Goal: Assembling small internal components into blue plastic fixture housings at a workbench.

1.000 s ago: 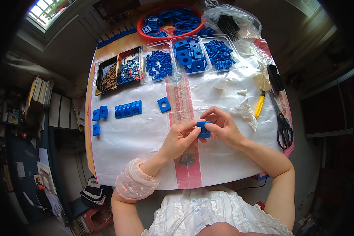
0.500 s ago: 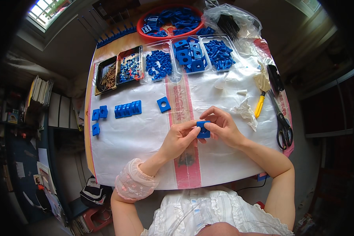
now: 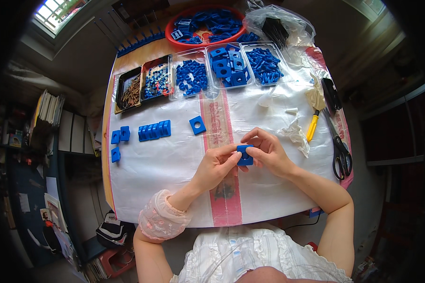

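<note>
Between the fingers of both hands is a blue square plastic piece with a round hole, held above the pink stripe of the table cover. My left hand grips its left side, with the thumb across the front. My right hand pinches its right side between thumb and fingers. Parts of the piece are hidden behind the thumbs. Up and left of the hands, a similar blue piece lies flat. Farther left stand a row of blue pieces and several loose ones, such as this blue piece.
Trays of screws, small mixed parts, and blue parts line the far side, before a red basin. At the right lie scissors, a yellow-handled tool and crumpled paper. A white cover spreads over the table.
</note>
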`<state>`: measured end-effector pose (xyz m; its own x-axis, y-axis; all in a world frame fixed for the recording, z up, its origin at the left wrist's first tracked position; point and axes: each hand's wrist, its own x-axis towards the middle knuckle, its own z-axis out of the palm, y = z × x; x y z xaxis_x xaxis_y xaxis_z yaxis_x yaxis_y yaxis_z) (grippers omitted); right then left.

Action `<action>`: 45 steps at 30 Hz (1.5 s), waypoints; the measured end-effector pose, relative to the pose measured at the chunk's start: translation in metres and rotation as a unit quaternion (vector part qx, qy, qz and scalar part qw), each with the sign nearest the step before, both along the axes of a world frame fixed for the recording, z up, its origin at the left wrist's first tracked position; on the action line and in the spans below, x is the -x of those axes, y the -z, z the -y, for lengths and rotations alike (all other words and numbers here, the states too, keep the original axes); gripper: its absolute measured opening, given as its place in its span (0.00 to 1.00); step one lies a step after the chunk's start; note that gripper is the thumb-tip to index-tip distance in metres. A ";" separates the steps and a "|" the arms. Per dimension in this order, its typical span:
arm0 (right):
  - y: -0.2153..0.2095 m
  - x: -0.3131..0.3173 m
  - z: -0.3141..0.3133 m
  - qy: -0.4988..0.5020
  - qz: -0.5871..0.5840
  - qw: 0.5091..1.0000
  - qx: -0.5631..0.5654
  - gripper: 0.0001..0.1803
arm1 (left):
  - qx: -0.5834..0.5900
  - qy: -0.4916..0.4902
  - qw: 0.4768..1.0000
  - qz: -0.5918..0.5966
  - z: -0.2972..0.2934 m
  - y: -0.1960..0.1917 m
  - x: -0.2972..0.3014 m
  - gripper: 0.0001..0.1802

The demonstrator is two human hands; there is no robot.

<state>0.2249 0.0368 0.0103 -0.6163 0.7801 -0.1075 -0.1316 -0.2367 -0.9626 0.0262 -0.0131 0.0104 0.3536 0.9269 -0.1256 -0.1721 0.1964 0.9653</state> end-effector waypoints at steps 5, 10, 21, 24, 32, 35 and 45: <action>0.000 0.000 0.000 0.003 0.002 1.000 0.003 0.14 | -0.005 0.007 1.000 0.001 -0.001 0.002 0.001 0.17; 0.000 0.000 0.000 0.002 0.004 1.000 0.007 0.14 | 0.000 0.005 1.000 -0.001 0.000 0.002 0.001 0.17; 0.000 0.000 0.000 -0.003 0.004 1.000 0.006 0.14 | -0.005 0.000 1.000 0.003 0.000 0.003 0.000 0.16; 0.002 0.000 0.000 -0.002 0.005 1.000 0.006 0.14 | -0.005 0.001 1.000 0.002 -0.001 0.003 0.000 0.16; 0.000 0.000 0.000 0.000 0.005 1.000 0.009 0.14 | -0.011 0.007 1.000 -0.009 -0.001 0.000 0.002 0.16; 0.001 0.000 0.000 0.002 0.007 1.000 0.007 0.14 | -0.013 0.008 1.000 -0.012 -0.001 0.001 0.002 0.16; 0.001 0.000 0.000 -0.002 0.012 1.000 0.008 0.15 | -0.005 0.009 1.000 -0.013 -0.001 0.001 0.002 0.16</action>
<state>0.2250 0.0371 0.0093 -0.6162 0.7760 -0.1342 -0.1084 -0.2524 -0.9615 0.0241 -0.0121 0.0098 0.3672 0.9215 -0.1263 -0.1438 0.1904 0.9711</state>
